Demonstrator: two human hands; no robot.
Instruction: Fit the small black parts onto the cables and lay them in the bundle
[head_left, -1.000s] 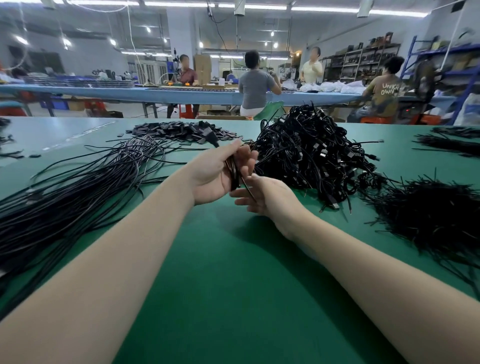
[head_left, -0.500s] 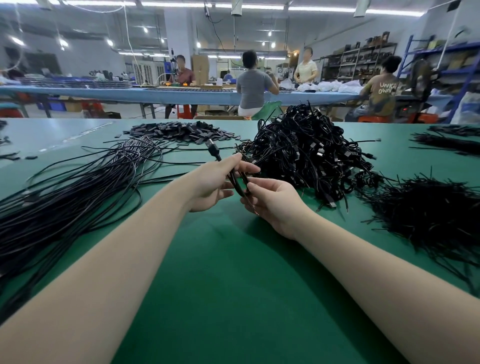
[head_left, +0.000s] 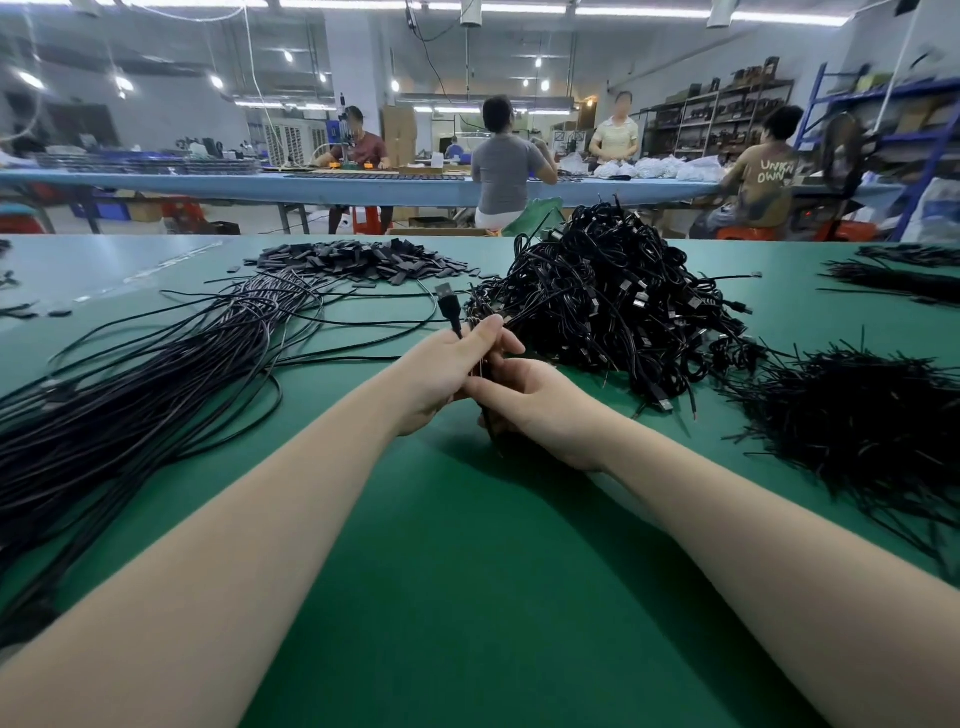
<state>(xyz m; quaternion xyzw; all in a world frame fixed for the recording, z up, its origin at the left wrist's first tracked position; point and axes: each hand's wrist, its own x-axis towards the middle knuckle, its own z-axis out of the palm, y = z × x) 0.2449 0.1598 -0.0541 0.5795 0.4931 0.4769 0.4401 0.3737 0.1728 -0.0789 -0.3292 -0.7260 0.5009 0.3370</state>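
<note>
Apparently both hands (head_left: 447, 364) grip cable (head_left: 448, 306).

Both my forearms are bare all the way to the frame edge, no sleeves, and my left hand (head_left: 447, 369) and right hand (head_left: 540, 410) wear no gloves, rings, watch or bands that I can see, nails short and plain.

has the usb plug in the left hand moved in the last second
Yes. The plug now sticks up above the left hand, in front of the pile of black parts; earlier it was hidden at the fingers.
</note>
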